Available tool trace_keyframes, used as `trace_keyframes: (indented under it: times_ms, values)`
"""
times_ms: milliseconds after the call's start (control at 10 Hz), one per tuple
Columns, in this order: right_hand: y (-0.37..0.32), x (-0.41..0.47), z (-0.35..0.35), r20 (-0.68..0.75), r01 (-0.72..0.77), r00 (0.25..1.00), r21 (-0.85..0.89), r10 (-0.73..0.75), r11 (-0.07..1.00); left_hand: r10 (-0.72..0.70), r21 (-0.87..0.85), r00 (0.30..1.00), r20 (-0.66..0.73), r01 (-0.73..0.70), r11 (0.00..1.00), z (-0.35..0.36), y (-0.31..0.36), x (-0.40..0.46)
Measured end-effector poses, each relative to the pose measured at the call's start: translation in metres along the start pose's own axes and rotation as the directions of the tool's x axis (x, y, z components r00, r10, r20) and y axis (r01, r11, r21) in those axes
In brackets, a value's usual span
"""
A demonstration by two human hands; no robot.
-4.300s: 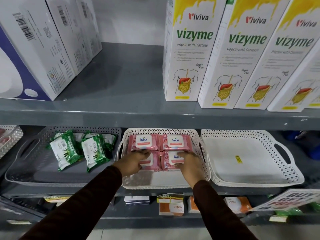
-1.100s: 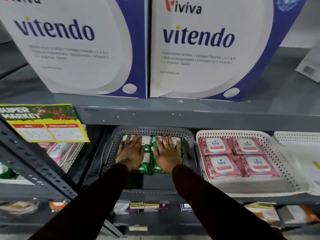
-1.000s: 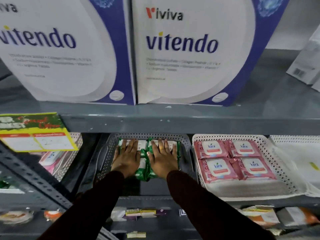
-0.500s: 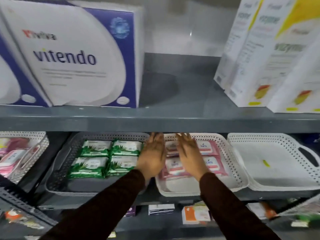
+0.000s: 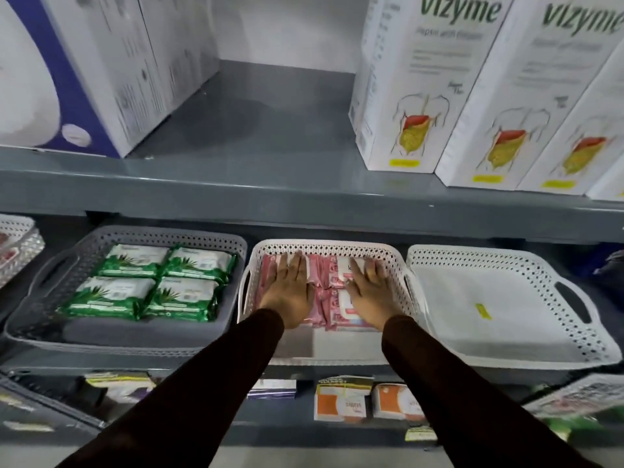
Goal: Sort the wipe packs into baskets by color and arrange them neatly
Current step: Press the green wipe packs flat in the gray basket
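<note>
Several green wipe packs (image 5: 148,283) lie in a tidy two-by-two block in the grey basket (image 5: 44,339) on the left of the lower shelf. Pink wipe packs (image 5: 324,292) fill the back of the middle white basket (image 5: 324,352). My left hand (image 5: 290,292) lies flat, fingers spread, on the left pink packs. Flat on the right pink packs rests my right hand (image 5: 366,292). Neither hand grips a pack, and both hide much of the pink packs. A second white basket (image 5: 506,332) on the right holds only a small yellow sticker (image 5: 483,311).
The grey upper shelf edge (image 5: 304,197) overhangs the baskets closely. White Vizyme boxes (image 5: 415,82) stand above right, large white and blue boxes (image 5: 67,72) above left. Another white basket (image 5: 17,244) with packs shows at far left. Small boxes (image 5: 341,400) sit on the shelf below.
My hands left the green packs in the grey basket, moved right, and now press flat on the pink packs in the middle basket. The view has swung right.
</note>
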State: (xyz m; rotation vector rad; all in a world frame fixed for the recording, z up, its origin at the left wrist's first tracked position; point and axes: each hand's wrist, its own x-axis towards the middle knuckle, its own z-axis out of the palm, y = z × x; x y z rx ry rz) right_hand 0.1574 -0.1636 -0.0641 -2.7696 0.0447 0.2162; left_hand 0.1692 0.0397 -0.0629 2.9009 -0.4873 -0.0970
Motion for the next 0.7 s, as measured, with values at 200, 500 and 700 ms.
trace_keyframes:
  times_ms: [200,500,700]
  values:
    - [0.008,0.004,0.006,-0.024,0.029,0.999,-0.076,-0.031,0.997,0.002,0.035,1.0,0.018,-0.002,0.999,0.007,0.001,0.0]
    - [-0.049,-0.109,-0.013,-0.424,0.296,0.872,0.058,-0.244,0.954,0.247,-0.032,0.894,-0.374,-0.278,0.96,-0.053,0.02,-0.095]
    - [-0.102,-0.21,-0.044,-0.725,0.593,0.588,0.085,-0.359,0.801,0.536,0.144,0.548,-0.642,-0.601,0.786,-0.138,-0.006,-0.201]
